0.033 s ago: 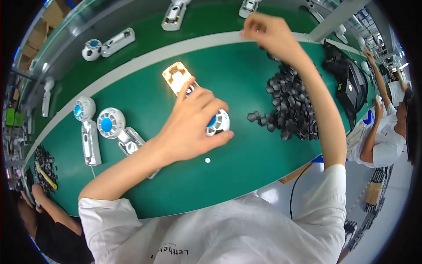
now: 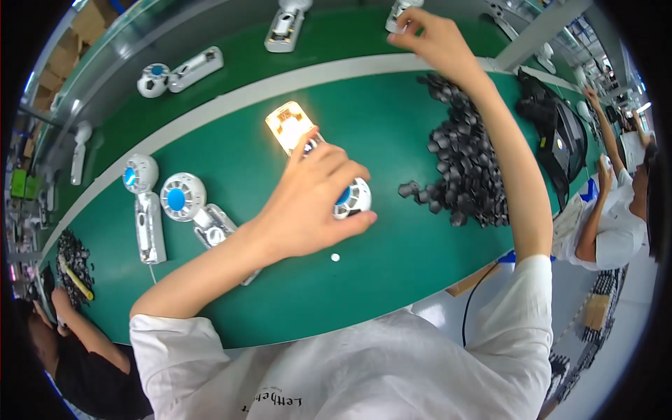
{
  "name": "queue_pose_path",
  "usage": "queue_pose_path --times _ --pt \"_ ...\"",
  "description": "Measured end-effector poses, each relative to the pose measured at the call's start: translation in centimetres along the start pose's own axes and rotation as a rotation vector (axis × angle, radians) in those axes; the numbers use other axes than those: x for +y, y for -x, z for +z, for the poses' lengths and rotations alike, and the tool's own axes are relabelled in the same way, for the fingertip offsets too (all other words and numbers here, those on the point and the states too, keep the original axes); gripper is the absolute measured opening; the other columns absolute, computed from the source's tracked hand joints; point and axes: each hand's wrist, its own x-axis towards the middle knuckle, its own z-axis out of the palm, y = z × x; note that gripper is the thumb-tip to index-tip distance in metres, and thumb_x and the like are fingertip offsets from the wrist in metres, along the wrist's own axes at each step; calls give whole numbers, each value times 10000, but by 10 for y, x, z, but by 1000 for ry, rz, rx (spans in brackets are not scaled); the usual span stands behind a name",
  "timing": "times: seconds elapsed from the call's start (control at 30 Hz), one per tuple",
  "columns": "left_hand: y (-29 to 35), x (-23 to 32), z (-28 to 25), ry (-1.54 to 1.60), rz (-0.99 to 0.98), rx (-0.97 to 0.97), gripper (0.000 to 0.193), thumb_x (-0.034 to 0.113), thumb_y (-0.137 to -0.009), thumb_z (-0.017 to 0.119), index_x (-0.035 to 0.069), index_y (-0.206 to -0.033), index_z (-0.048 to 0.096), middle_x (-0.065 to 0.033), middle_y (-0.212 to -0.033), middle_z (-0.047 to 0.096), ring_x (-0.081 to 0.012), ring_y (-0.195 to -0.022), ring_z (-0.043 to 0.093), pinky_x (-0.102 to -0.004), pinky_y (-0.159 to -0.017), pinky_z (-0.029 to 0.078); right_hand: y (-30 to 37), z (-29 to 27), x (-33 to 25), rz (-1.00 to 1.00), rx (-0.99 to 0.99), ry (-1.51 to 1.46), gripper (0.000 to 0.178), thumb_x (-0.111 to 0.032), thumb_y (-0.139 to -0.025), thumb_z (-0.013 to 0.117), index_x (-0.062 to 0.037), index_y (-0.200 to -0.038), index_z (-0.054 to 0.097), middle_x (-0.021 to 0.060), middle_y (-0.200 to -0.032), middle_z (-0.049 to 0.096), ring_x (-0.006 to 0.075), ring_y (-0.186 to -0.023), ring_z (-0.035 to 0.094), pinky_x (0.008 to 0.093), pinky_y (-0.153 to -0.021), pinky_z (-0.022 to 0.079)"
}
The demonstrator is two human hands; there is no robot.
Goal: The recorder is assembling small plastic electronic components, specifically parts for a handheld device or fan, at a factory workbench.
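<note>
My left hand (image 2: 308, 199) is wrapped over a white handheld fan (image 2: 353, 199) on the green table, thumb beside its round head. Past my fingers the fan's handle end (image 2: 289, 124) glows bright yellow, its inner parts showing; the middle is hidden under my hand. My right hand (image 2: 437, 45) reaches far out over the belt, fingers bent, thumb and forefinger apart. It overlaps the edge of another white fan (image 2: 397, 21); whether it touches cannot be seen. Two more fans with blue centres, a left one (image 2: 148, 227) and a nearer one (image 2: 183, 197), lie left of my left forearm.
A heap of small black parts (image 2: 465, 168) lies under my right forearm. Beyond it sits a black bag (image 2: 556, 129). A small white disc (image 2: 335, 257) lies near me. Fans, one of them opened (image 2: 283, 31), lie on the belt behind a pale rail (image 2: 329, 70). Co-workers are at both sides.
My right hand has moved slightly farther out, now overlapping the fan on the belt, with its fingers opened a little. My left hand stays on its fan. The whole view has shifted slightly.
</note>
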Motion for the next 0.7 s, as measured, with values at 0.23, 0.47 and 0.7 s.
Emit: queue_pose_path --times 0.23,0.47,0.7 --pt "4 1 10 -7 29 18 392 392 -858 741 61 -1061 682 -98 -961 632 -270 -1029 631 -631 -1193 258 -101 72 111 687 69 486 853 -617 -776 682 -234 -1509 471 235 -1499 479 463 -1165 658 509 -939 568" --pt "8 -3 9 -65 43 -8 368 408 -906 695 80 -1070 674 -77 -934 612 -248 -1012 629 -621 -1187 275 -115 101 56 351 -23 416 543 -429 -834 619 -357 -1372 629 210 -1417 542 447 -1202 634 515 -1001 537" --pt "4 -2 8 -46 56 32 381 418 -906 687 73 -1068 681 -97 -949 624 -255 -1017 634 -619 -1183 276 -162 118 -6 516 -335 311 732 -737 -874 558 -125 -1232 742 236 -1335 634 417 -1208 648 505 -974 557"
